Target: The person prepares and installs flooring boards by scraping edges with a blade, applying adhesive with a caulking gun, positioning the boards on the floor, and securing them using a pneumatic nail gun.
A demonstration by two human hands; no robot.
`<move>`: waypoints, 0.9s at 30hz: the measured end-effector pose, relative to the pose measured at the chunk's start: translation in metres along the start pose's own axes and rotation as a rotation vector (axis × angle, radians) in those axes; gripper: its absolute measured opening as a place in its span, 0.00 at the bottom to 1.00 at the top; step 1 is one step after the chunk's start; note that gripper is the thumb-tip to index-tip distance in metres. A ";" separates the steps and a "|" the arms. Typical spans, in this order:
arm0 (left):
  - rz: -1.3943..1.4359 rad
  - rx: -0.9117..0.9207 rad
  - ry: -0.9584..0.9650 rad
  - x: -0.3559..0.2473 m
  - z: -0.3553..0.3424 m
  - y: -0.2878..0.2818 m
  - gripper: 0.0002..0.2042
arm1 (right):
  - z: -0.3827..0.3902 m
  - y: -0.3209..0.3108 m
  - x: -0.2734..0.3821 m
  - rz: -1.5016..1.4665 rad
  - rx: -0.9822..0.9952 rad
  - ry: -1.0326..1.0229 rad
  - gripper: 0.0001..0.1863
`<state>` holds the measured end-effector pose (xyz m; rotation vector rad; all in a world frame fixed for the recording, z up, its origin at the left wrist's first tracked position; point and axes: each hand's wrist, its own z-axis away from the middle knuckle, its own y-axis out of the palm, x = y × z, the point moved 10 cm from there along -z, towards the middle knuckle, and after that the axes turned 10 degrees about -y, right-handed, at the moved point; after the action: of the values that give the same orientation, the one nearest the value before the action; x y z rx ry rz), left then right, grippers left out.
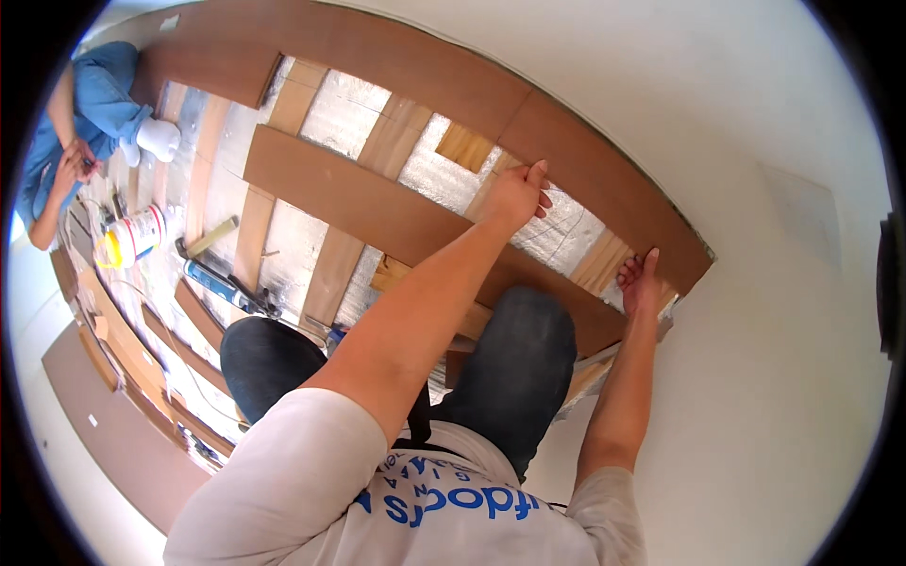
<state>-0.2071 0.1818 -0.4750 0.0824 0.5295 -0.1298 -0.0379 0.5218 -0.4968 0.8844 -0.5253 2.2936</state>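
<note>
The end brown plank point(604, 165) lies along the white wall point(755, 236), over pale battens point(396, 137). The left hand point(517, 198) and right hand point(641, 281) meet its inner edge well apart, fingers curled; whether either grips, one cannot tell. Even pressure from both should best keep the seam tight and straight.

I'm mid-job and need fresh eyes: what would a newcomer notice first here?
Probably the left hand and right hand at the near edge of the brown board along the wall. Next, the long brown plank crossing pale wooden strips and silvery foil. At upper left, a co-worker in blue sits near a white-and-yellow bucket.
</note>
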 end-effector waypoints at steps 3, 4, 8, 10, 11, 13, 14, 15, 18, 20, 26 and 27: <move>0.048 0.013 -0.022 -0.001 0.000 -0.006 0.25 | 0.000 -0.001 -0.001 0.006 0.030 -0.009 0.28; -0.134 -0.103 0.182 -0.023 0.005 -0.017 0.24 | -0.001 -0.002 -0.001 0.006 0.035 -0.015 0.29; -0.642 -0.423 0.608 -0.117 0.021 -0.067 0.16 | 0.005 0.006 0.000 0.001 0.023 -0.035 0.26; -0.833 -0.430 0.718 -0.150 0.008 -0.077 0.16 | 0.006 0.010 0.002 0.044 -0.011 -0.069 0.27; -1.007 -0.423 0.827 -0.162 0.008 -0.067 0.17 | 0.004 0.006 0.000 0.031 -0.024 -0.069 0.27; -1.134 -0.354 0.807 -0.170 -0.005 -0.056 0.19 | -0.001 -0.008 -0.005 0.002 -0.034 -0.100 0.28; -1.243 -0.286 0.785 -0.168 -0.013 -0.038 0.21 | -0.004 -0.014 -0.009 -0.016 -0.009 -0.097 0.28; -1.269 -0.238 0.703 -0.168 -0.017 -0.033 0.22 | -0.006 -0.019 -0.010 -0.031 0.002 -0.101 0.28; -1.337 -0.233 0.651 -0.164 -0.036 -0.053 0.23 | -0.004 -0.002 0.000 0.020 -0.007 -0.091 0.30; -1.299 -0.169 0.763 -0.171 -0.030 -0.044 0.22 | -0.004 -0.003 0.004 0.004 -0.029 -0.092 0.30; -1.315 -0.123 0.626 -0.179 -0.027 -0.047 0.18 | 0.002 0.006 0.008 -0.060 -0.027 -0.122 0.26; -1.315 -0.119 0.712 -0.183 -0.026 -0.045 0.19 | 0.001 0.001 0.007 -0.051 -0.043 -0.134 0.26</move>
<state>-0.3831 0.1592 -0.4064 -0.3679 1.2384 -1.3881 -0.0416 0.5233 -0.4915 1.0239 -0.6005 2.1798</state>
